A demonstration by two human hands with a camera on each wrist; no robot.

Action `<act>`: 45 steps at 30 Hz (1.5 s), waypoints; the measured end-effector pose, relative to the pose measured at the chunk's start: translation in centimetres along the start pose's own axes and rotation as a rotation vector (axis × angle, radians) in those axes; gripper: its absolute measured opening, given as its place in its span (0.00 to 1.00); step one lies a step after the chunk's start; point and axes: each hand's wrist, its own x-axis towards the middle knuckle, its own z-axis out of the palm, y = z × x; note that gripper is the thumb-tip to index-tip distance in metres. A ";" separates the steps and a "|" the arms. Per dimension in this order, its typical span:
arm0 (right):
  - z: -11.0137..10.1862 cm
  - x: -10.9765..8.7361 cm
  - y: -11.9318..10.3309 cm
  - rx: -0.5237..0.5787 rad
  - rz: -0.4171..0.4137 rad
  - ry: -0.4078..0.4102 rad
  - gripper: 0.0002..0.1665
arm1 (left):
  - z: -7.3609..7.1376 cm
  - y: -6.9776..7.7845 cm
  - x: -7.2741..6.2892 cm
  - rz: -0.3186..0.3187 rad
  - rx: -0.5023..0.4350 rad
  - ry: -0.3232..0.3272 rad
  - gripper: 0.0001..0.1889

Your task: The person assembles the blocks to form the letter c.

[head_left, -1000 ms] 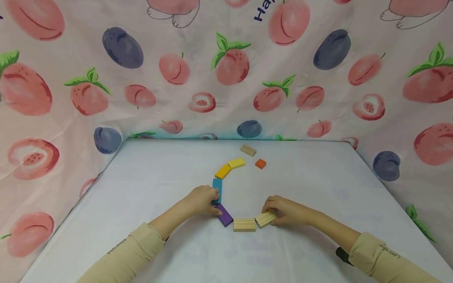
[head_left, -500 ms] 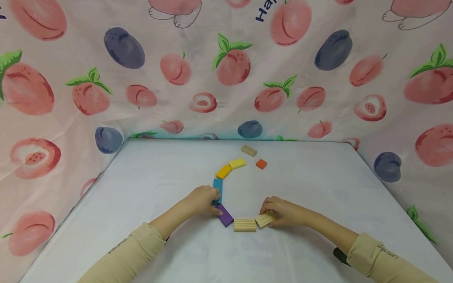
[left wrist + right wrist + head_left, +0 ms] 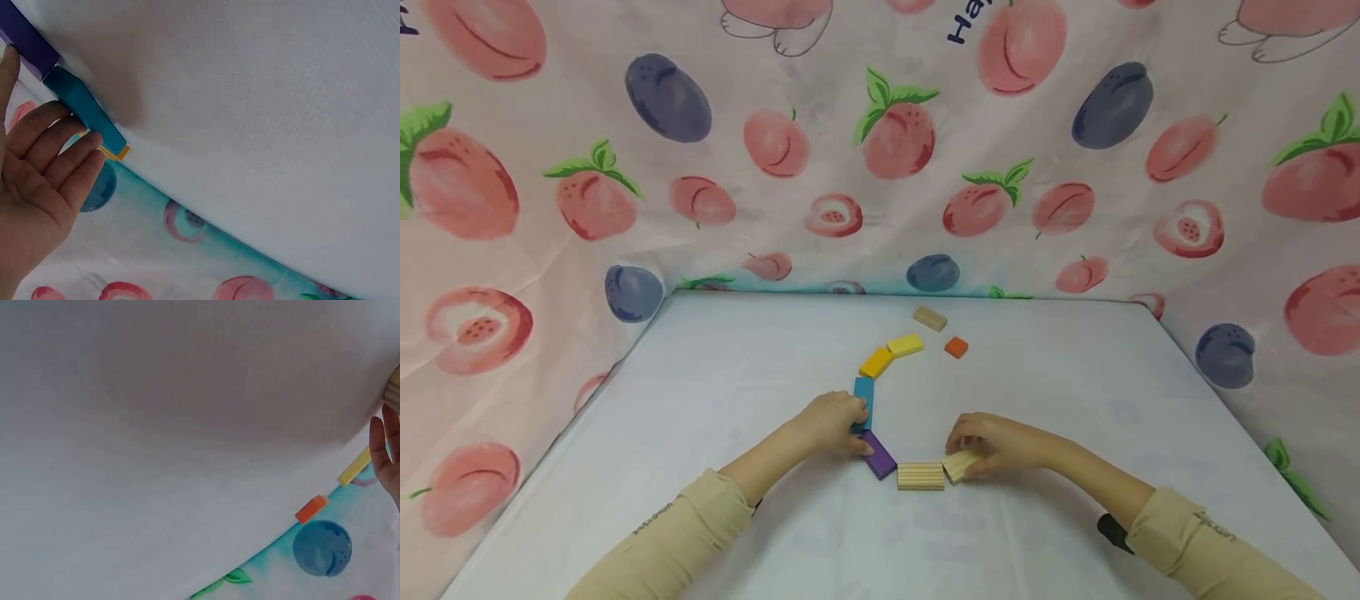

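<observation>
Flat blocks lie end to end in a curved line in the head view. My left hand reaches over its left side: fingers touch the blue block, and the thumb rests against the purple block. In the left wrist view those fingers are only slightly bent along the blue block's side. Right of a ridged wooden block, my right hand pinches a second wooden block, set at a slant, between thumb and fingers. Only this block's edge shows in the right wrist view.
Beyond the blue block, an amber block and a yellow block continue the curve. An orange block and a plain wooden block lie apart at the back. Fruit-print cloth stands behind the white table.
My right hand has slid slightly left along the slanted wooden block, with its fingers now further over the block's far side. The left hand has stayed on the blue and purple blocks.
</observation>
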 end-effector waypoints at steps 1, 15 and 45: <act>-0.1 0.1 0.0 0.000 0.000 -0.003 0.20 | 0.0 0.0 0.0 0.000 0.000 -0.001 0.24; -1.2 1.1 0.4 0.038 0.051 0.037 0.20 | 0.1 -0.1 0.1 0.010 0.016 0.001 0.23; -4.1 5.0 3.2 -0.044 0.080 0.247 0.17 | 0.1 -0.3 -0.1 0.004 -0.015 0.007 0.24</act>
